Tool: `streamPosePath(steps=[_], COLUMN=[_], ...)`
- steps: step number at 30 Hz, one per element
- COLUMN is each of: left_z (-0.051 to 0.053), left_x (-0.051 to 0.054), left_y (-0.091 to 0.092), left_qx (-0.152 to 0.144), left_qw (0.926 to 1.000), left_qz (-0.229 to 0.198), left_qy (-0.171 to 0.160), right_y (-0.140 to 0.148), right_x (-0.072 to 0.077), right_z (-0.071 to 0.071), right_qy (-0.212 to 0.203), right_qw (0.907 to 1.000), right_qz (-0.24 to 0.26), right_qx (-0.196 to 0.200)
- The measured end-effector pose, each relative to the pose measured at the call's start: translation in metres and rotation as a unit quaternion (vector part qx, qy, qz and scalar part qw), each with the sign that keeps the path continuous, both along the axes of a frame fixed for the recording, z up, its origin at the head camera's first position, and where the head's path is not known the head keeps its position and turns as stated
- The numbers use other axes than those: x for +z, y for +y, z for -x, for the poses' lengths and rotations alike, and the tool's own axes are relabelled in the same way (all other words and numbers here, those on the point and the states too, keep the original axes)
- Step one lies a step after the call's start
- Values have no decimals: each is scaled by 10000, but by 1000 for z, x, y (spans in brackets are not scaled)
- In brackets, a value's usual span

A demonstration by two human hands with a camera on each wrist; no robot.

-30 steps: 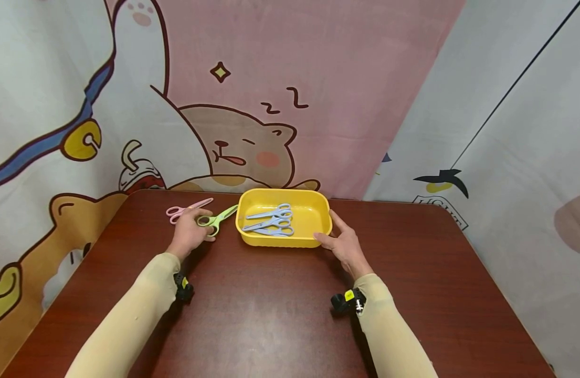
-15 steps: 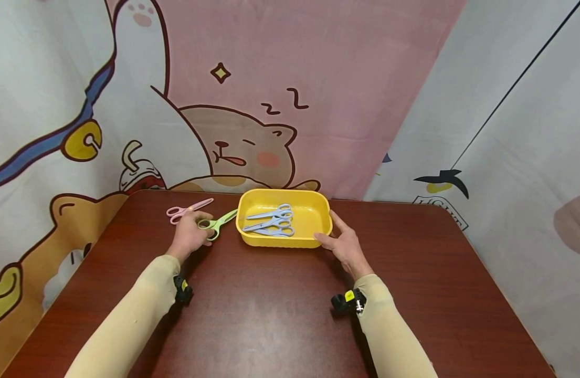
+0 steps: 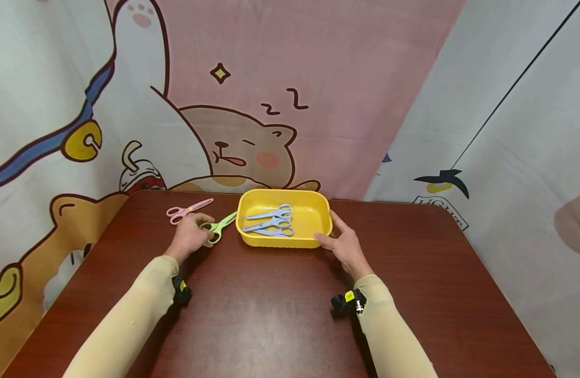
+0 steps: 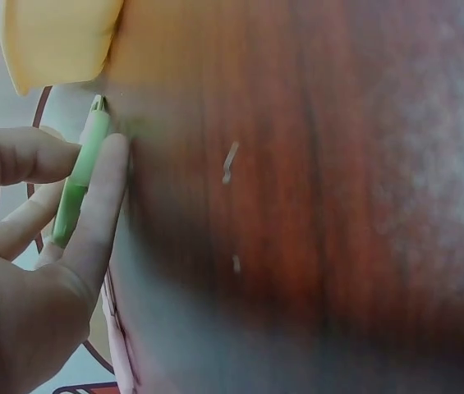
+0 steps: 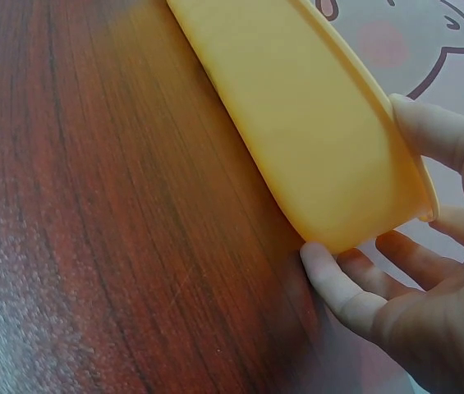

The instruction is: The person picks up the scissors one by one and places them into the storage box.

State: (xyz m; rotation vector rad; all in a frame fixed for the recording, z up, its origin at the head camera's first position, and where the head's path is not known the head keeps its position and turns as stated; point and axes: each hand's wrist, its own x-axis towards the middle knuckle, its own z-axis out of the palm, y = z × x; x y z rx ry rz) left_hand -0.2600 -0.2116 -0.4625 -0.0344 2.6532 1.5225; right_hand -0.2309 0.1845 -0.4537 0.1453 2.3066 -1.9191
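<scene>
Green scissors (image 3: pixel 218 228) are pinched in my left hand (image 3: pixel 190 236), their blades pointing right toward a yellow box. The left wrist view has the scissors (image 4: pixel 92 152) edge-on between thumb and fingers. My right hand (image 3: pixel 348 251) grips the right end of the yellow box (image 3: pixel 280 242). Seen from the right wrist, the thumb lies on the rim of the box (image 5: pixel 322 139) while fingers touch its lower corner. Inside the box, several light-blue scissors (image 3: pixel 270 226) lie overlapped on the left side. Pink scissors (image 3: pixel 190 208) rest on the table just behind my left hand.
The dark reddish-brown table (image 3: pixel 271 304) spreads in front of the box and out to both sides. A cartoon-printed cloth (image 3: pixel 346 105) hangs behind the table's far edge. A wrist camera (image 3: pixel 182 291) sits on my left wrist and another camera (image 3: pixel 348 302) on the right.
The green scissors have shifted slightly toward me, held in my left hand. My right hand, the yellow box and the pink scissors stay in place.
</scene>
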Motion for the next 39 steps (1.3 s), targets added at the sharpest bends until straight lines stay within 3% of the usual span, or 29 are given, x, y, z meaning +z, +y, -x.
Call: streamPosePath(steps=[7, 20, 39], left_z=[-3, -5, -9], left_x=[3, 1, 5], left_y=[1, 0, -2], left_qx=[-72, -177, -157], left_qw=[9997, 9989, 9990], left_qz=[-121, -368, -287], left_qy=[-221, -237, 299], right_y=[0, 0, -1], right_x=[0, 0, 1], right_z=[1, 1, -1], right_qy=[-51, -54, -73], right_qw=[10000, 10000, 9999], right_qz=[-26, -34, -96], right_qx=[-52, -65, -77])
